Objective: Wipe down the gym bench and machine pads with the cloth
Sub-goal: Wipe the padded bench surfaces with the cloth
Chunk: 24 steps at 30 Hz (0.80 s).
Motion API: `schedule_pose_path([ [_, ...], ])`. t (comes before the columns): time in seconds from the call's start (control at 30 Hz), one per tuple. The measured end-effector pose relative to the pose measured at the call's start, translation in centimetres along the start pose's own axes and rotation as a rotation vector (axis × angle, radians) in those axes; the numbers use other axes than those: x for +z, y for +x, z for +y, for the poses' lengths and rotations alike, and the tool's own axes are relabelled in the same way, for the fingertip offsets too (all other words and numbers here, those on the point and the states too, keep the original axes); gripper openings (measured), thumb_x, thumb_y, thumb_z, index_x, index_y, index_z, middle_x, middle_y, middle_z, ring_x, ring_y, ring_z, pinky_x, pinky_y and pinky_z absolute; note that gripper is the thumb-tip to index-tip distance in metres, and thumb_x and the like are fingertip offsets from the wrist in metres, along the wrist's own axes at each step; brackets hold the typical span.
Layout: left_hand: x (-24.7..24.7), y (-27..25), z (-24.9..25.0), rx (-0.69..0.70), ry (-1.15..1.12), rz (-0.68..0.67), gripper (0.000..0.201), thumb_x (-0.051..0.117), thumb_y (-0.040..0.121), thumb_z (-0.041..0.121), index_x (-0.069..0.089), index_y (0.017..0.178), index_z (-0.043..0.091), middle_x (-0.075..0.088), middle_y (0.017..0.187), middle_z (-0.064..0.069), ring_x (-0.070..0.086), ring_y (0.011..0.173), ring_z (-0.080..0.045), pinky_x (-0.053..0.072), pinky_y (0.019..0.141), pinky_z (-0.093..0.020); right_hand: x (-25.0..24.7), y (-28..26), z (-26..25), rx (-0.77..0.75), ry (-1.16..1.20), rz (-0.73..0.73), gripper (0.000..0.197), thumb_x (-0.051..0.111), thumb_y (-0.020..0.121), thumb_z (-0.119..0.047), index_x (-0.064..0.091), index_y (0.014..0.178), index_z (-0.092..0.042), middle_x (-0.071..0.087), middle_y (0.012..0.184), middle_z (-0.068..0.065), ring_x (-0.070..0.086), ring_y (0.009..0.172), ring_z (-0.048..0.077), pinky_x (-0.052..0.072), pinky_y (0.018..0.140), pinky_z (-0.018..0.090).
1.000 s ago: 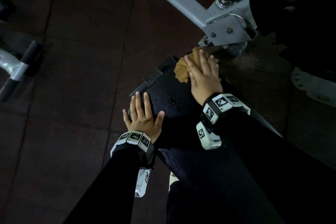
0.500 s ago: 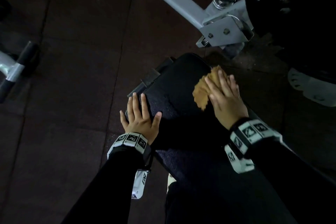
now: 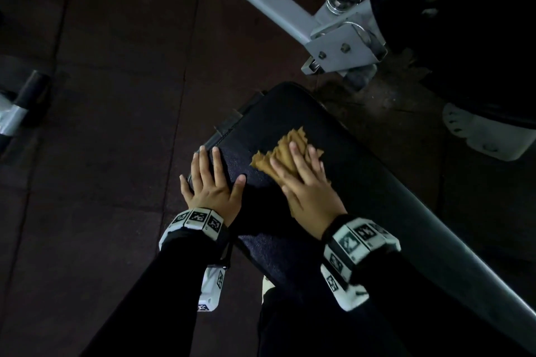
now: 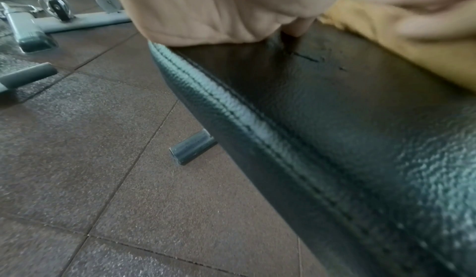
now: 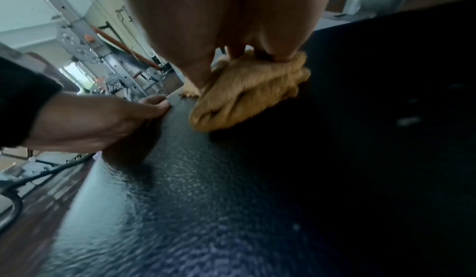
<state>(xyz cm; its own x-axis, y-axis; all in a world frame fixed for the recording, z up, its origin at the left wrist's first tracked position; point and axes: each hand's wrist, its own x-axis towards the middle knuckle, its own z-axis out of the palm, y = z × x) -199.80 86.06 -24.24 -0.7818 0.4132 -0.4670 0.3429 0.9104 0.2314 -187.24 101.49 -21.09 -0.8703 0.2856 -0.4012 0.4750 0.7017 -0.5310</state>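
We find the cloth [image 3: 285, 151] bunched on the bench pad [image 3: 362, 182], pressed flat under our right hand [image 3: 307, 188], fingers extended. It appears soft and light; palm pressure suits it. Our left hand [image 3: 210, 185] rests flat, holding nothing, on the pad's edge.

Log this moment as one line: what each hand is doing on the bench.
right hand: presses tan cloth flat on bench pad | left hand: rests open on pad's left edge | phase: wiping

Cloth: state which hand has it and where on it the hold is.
The right hand presses the cloth flat on the bench pad, fingers over its near part. The left hand rests on the pad's edge.
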Motion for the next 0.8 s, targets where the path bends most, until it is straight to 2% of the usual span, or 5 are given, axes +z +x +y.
schedule_pose_path([
  [0.1,-0.5,-0.1,0.3,-0.004,0.003,-0.018,0.077,0.018,0.088,0.065,-0.016,0.148,0.031,-0.019,0.158,0.007,-0.020,0.142,-0.008,-0.011,0.114,-0.047,-0.7,-1.7,1.4,0.082,0.025,-0.017,0.057,0.028,0.098,-0.035,-0.006,0.140,-0.055,-0.022,0.152,-0.020,-0.022,0.140,0.015,-0.011,0.112,0.043],
  [0.33,-1.0,-2.6,4.5,-0.023,-0.107,0.208,0.073,0.029,0.092,0.051,0.013,0.151,0.011,0.007,0.159,-0.012,0.004,0.147,-0.024,-0.009,0.115,-0.055,-4.3,-2.6,8.1,0.646,-0.005,0.078,0.074,0.035,0.093,-0.054,-0.003,0.150,-0.026,-0.008,0.158,0.010,-0.013,0.144,0.030,-0.008,0.115,0.049],
  [0.43,0.0,-4.6,8.6,0.147,-0.116,0.241,0.074,0.030,0.089,0.053,0.022,0.148,0.010,0.017,0.157,-0.013,0.012,0.146,-0.027,-0.005,0.115,-0.056,-4.2,-2.4,9.2,0.668,0.110,0.088,0.077,0.040,0.089,-0.059,0.004,0.149,-0.029,0.008,0.157,0.004,-0.005,0.145,0.024,-0.006,0.115,0.047],
  [0.53,2.2,-5.5,11.7,0.314,0.078,0.119,0.077,0.026,0.088,0.066,0.010,0.152,0.025,0.003,0.160,-0.004,0.001,0.147,-0.020,-0.010,0.115,-0.054,-4.1,-2.3,9.5,0.675,0.166,0.115,0.074,0.045,0.086,-0.060,0.010,0.147,-0.034,0.019,0.152,0.006,0.012,0.142,0.026,0.004,0.115,0.047],
  [0.8,1.1,-0.8,10.7,0.287,0.127,0.122,0.071,0.027,0.088,0.070,0.010,0.150,0.039,0.002,0.161,-0.001,0.005,0.147,-0.023,0.004,0.116,-0.052,-4.1,-2.3,9.8,0.670,0.196,0.114,0.075,0.047,0.085,-0.062,0.011,0.146,-0.036,0.020,0.151,0.005,0.015,0.140,0.028,0.005,0.113,0.045],
])
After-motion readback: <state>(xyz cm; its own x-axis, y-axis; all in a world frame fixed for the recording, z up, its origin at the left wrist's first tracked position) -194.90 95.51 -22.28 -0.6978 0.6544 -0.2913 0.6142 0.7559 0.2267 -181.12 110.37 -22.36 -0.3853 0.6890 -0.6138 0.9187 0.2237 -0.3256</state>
